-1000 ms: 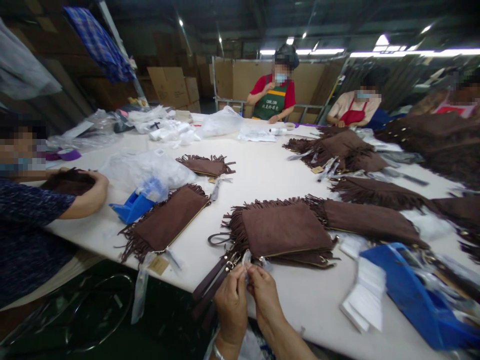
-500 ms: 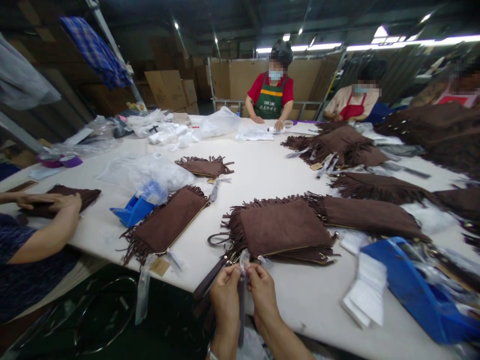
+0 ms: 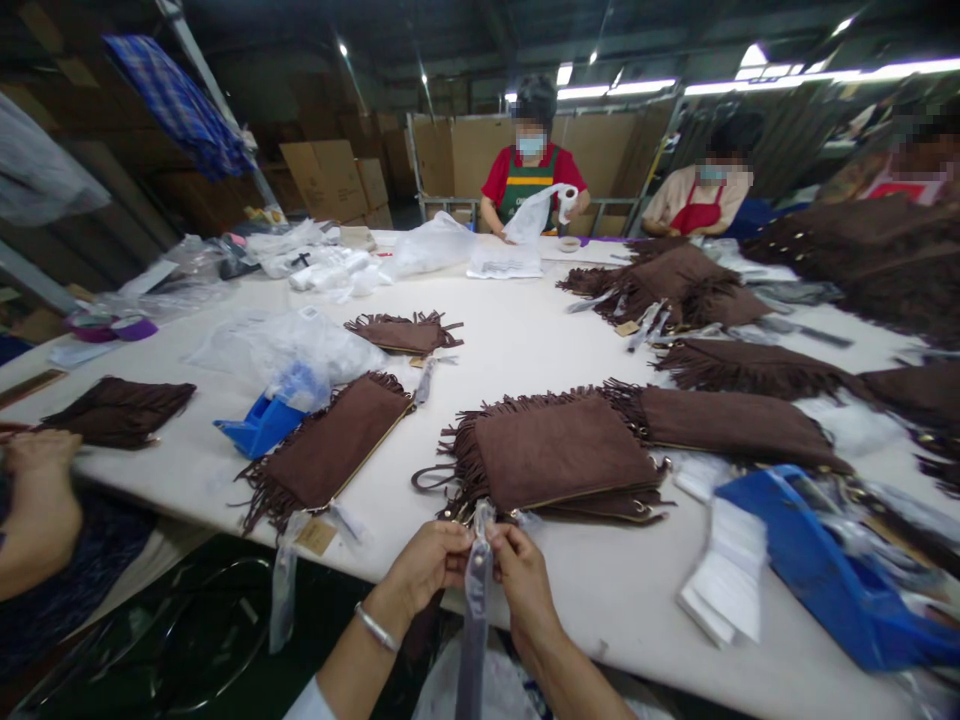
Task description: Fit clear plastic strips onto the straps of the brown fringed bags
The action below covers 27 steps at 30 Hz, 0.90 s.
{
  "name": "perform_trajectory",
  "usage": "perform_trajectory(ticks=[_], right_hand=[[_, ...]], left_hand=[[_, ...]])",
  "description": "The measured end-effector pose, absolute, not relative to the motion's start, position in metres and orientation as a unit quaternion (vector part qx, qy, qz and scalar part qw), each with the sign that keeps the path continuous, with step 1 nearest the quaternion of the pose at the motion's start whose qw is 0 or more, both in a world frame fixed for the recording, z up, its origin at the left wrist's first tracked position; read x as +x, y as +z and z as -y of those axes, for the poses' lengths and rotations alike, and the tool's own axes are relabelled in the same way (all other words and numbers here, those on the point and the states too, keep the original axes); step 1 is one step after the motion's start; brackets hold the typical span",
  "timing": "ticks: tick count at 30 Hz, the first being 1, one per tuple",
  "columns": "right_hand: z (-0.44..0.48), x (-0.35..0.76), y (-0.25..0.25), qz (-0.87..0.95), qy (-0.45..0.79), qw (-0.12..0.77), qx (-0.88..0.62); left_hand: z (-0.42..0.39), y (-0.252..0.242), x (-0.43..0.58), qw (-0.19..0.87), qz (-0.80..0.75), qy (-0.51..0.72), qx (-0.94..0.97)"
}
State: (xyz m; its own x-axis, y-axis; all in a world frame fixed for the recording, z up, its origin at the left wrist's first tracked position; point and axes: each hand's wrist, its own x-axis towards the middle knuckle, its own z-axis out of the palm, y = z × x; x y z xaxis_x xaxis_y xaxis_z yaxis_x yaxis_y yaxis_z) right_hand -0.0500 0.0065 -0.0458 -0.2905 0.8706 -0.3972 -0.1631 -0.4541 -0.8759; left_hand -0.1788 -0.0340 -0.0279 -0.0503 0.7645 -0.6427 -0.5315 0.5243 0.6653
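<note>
Currently, in the head view, the left hand [image 3: 431,562] and right hand [image 3: 519,570] meet at the near edge of the white worktable [image 3: 600,610]. Between them hangs a wrist strap [image 3: 474,635] in a clear plastic sleeve, running down past the table edge and out of the bottom of the view. Its upper end lies just below the near left corner of a brown fringed clutch [image 3: 566,452], which rests flat on at least 1 other zipped clutch [image 3: 634,508].

Finger state: the right thumb and fingers pinch the upper end of the sleeve. The left fingers are curled, the thumb and fingertips closed on the opposite edge, close to the metal fitting.

Change: 1.0 s ago, both sets of fingertips were bunched together and no sleeved length was visible below them. The left hand has since swung outward, exposing its bracelet [image 3: 377,628], and the sleeved strap now shows between the hands. Judged from this, the strap is covered over most of its visible length, and handling is concentrated at the top end.

Surroundings: on the left of the view, a 2nd clutch [image 3: 337,440] lies with a kraft tag [image 3: 316,535] and its own sleeved strap [image 3: 283,600] over the edge. A co-worker across the table has raised a plastic roll [image 3: 568,203]. White slips [image 3: 726,570] and a blue bin [image 3: 806,570] stand on the right.
</note>
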Motion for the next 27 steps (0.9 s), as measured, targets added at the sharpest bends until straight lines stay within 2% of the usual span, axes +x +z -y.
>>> perform_trajectory(ticks=[9, 13, 15, 19, 24, 27], right_hand=[[-0.007, -0.047, -0.047, 0.352, 0.733, 0.354, -0.462], [-0.007, -0.046, -0.049, 0.349, 0.744, 0.353, -0.448], [-0.007, -0.045, -0.051, 0.348, 0.748, 0.348, -0.445], [-0.009, -0.044, -0.056, 0.342, 0.757, 0.336, -0.444], [-0.017, -0.041, -0.059, 0.327, 0.774, 0.321, -0.437], [-0.008, -0.042, -0.06, 0.347, 0.771, 0.318, -0.429]], left_hand=[[0.037, -0.036, -0.163, 0.712, -0.496, 0.493, 0.061], [0.035, -0.033, -0.164, 0.707, -0.502, 0.489, 0.098], [0.033, -0.029, -0.167, 0.665, -0.545, 0.485, 0.161], [0.031, -0.023, -0.167, 0.49, -0.655, 0.486, 0.307], [0.024, -0.03, -0.155, 0.525, -0.664, 0.478, 0.233], [0.033, -0.038, -0.153, 0.462, -0.711, 0.458, 0.267]])
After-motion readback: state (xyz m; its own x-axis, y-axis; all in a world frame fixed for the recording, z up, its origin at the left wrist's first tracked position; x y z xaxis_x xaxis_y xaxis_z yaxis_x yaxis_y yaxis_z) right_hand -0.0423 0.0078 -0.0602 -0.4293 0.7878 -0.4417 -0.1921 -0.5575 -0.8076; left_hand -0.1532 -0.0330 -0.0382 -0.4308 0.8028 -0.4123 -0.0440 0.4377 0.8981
